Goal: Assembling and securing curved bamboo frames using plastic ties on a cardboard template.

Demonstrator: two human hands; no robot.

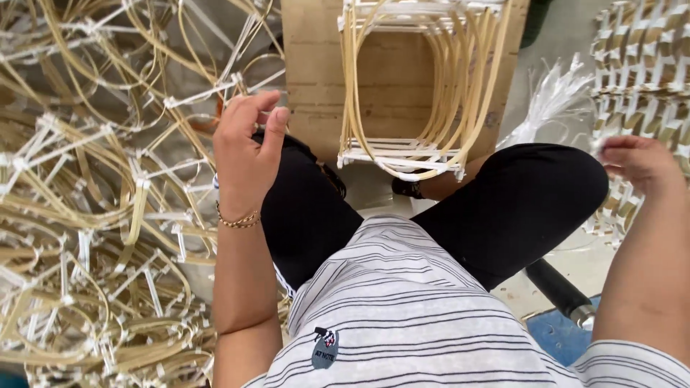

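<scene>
My left hand (246, 149) is raised over my left knee, thumb and fingers curled close together; whether anything small is pinched in them I cannot tell. It hovers beside the pile of bent cane frames (93, 215) on the left. My right hand (638, 162) reaches out to the right, its fingers closed on a thin white plastic strip at the edge of a stack of woven cane panels (643, 65). In front of my knees a stack of rounded cane frames (417, 86) bound with white ties rests on a wooden board (313, 79).
A bundle of loose white plastic strips (553, 93) lies between the board and the woven panels. A black handle with a metal end (564, 291) sticks out under my right leg, over a blue surface (560, 334). Tangled frames fill the whole left side.
</scene>
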